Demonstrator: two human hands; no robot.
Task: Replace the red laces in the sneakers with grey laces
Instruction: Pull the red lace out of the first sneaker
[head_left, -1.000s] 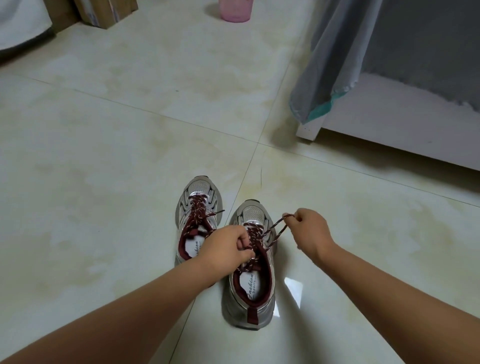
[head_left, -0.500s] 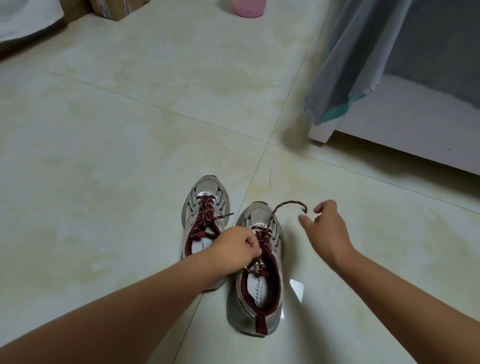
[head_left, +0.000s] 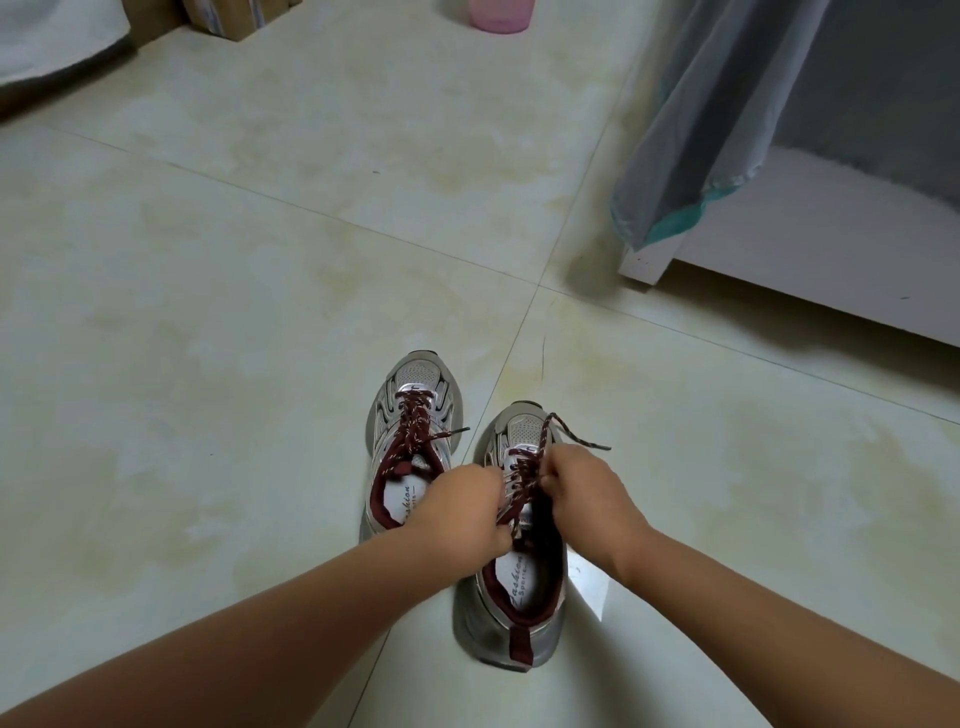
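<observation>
Both hands down on the right sneaker (head_left: 511, 587) at lower centre of the frame, left hand (head_left: 467, 512) curled against the eyelet row, right hand (head_left: 584, 486) curled on the red lace (head_left: 530, 470), free end trailing past the toe. Best pulled one crossing at a time, shoe pinned flat, no yanking. Left sneaker (head_left: 410, 415) just beside, fully laced in red; grey laces nowhere in view.

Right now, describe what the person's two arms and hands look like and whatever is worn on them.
Both arms are bare up to the frame's edge: no sleeves in view. The left hand and the right hand wear no gloves; no rings, watch or bracelets show at the wrists. No markings can be seen. The fingertips are mostly hidden from this head view.
</observation>
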